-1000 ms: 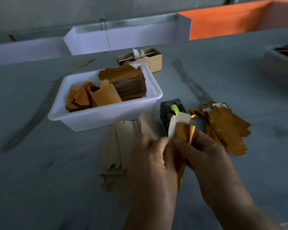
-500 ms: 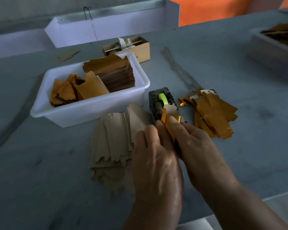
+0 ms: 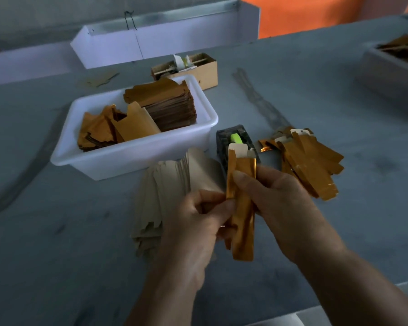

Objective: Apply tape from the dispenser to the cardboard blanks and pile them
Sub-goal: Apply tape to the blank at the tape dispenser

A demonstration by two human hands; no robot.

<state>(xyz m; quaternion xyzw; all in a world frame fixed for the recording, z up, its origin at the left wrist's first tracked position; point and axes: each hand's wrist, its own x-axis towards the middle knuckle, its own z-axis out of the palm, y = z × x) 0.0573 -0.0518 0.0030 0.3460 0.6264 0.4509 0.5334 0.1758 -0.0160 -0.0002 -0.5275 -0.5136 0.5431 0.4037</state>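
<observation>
The left hand [image 3: 193, 222] pinches the left edge of a folded gold blank [image 3: 242, 208] between thumb and curled fingers, about midway along its length. The right hand [image 3: 280, 203] grips the same blank from the right, thumb laid across its shiny front near the upper part and the other fingers curled behind. The blank is held upright above the counter's near edge, its pale inner flap showing at the top.

Directly behind that top end sits the dark tape dispenser [image 3: 224, 142] with a bright green roll [image 3: 236, 138], standing on the counter [image 3: 57, 231] near its middle. To the right of the dispenser lies a loose pile of finished gold blanks [image 3: 309, 163], fanned and overlapping. To the left of the hands, a fanned stack of pale untaped blanks [image 3: 172, 182] lies flat, their plain side up.

Behind those, a white plastic tub [image 3: 127, 161] holds more gold pieces and a thick brown stack. Toward the counter's far edge stands a small open cardboard box [image 3: 205, 74]. At the far right edge, another tub [image 3: 391, 74] is partly in view.
</observation>
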